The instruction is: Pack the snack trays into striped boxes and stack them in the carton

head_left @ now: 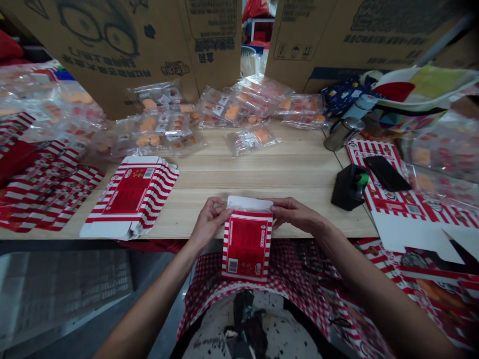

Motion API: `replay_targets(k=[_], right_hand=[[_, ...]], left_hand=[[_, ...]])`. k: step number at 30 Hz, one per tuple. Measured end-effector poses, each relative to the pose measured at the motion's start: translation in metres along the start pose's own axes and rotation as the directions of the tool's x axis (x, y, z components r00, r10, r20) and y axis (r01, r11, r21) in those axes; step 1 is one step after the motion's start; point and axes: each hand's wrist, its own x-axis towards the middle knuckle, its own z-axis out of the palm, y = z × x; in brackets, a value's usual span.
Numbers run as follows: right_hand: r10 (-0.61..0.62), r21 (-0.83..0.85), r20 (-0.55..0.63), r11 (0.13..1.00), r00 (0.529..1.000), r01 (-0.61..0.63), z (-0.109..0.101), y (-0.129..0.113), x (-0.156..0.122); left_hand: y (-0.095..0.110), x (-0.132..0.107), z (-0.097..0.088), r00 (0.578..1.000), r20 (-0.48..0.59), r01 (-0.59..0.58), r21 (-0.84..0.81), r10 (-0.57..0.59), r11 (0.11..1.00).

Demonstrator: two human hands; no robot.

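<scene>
Between my two hands is a red-and-white striped cardboard box (247,244), its printed side up and its lower end over my lap at the table's front edge. At its far end a white flap (250,203) sticks out, with a bit of clear plastic under it. My left hand (214,219) grips the box's upper left corner, thumb on top. On the opposite upper corner, my right hand (294,214) holds the box with its fingers along the side. To the left lies a stack of flat striped boxes (129,192).
Clear bags of orange pieces (254,137) lie along the back before large cardboard cartons (157,45). At right are a black tape dispenser (348,187), a metal flask (342,133) and a phone (387,173). A pale crate (63,294) stands below left.
</scene>
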Motion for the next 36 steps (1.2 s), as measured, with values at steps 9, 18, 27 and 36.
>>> replay_targets(k=[9,18,27,36], right_hand=[[0.047,-0.010,-0.023,0.999,0.999,-0.047,0.002,0.005,0.017],[-0.499,-0.556,-0.138,0.754,0.856,0.350,0.027,-0.132,0.007],[-0.690,-0.763,0.009,0.462,0.723,0.451,0.037,-0.119,0.013],[-0.587,-0.805,0.313,0.253,0.747,0.536,0.038,-0.111,-0.012]], left_hand=[[-0.005,-0.004,-0.003,0.997,-0.057,-0.046,0.212,0.059,0.976],[0.106,0.019,0.030,0.872,-0.057,-0.486,0.023,0.486,0.874],[0.095,0.023,0.031,0.848,0.042,-0.527,0.160,0.528,0.835],[0.087,0.016,0.030,0.824,0.085,-0.566,0.116,0.559,0.816]])
